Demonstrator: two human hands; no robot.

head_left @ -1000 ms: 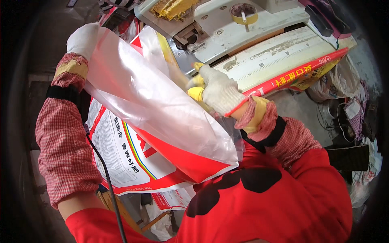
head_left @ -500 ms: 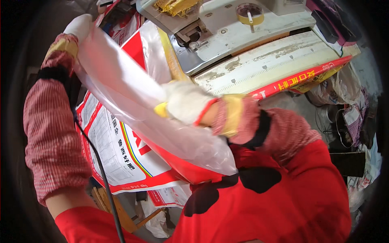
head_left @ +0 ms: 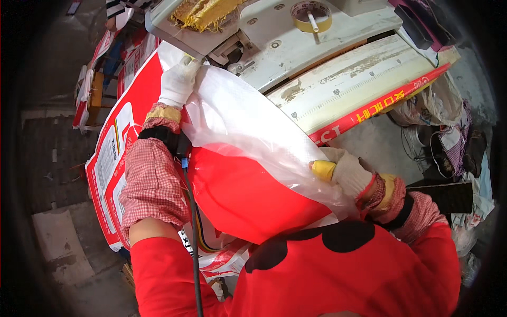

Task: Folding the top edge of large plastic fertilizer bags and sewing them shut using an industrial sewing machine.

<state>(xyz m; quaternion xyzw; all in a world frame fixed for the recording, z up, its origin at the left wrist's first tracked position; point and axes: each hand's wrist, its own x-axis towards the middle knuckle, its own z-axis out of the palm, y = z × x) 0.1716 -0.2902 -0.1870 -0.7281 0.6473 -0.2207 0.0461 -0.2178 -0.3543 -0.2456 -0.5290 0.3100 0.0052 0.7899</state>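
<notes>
The sack [head_left: 237, 195] is red woven plastic with a clear, whitish liner [head_left: 248, 127] pulled out of its mouth. It lies slanted across the person's front, its upper end up at the machine [head_left: 296, 42] and its lower end against the red shirt [head_left: 338, 274]. The red part bulges smooth and glossy; the liner is creased and lets the red show through faintly.

The left hand [head_left: 178, 82], in a white glove, is stretched forward and up, clenched on the liner's top edge right by the machine's head. Its forearm wears a red checked sleeve [head_left: 153, 187] with a dark band at the wrist. The right hand [head_left: 346, 173], gloved white with a yellow fingertip, sits low and close to the body, gripping the liner's lower edge where it meets the red sack.

Beneath the sack lies a stack of flat printed bags [head_left: 108, 158]. On the machine rests a roll of tape [head_left: 311, 13] and a tangle of yellow thread [head_left: 206, 10]. A worn white table [head_left: 364, 79] with a red edge strip runs to the right.
</notes>
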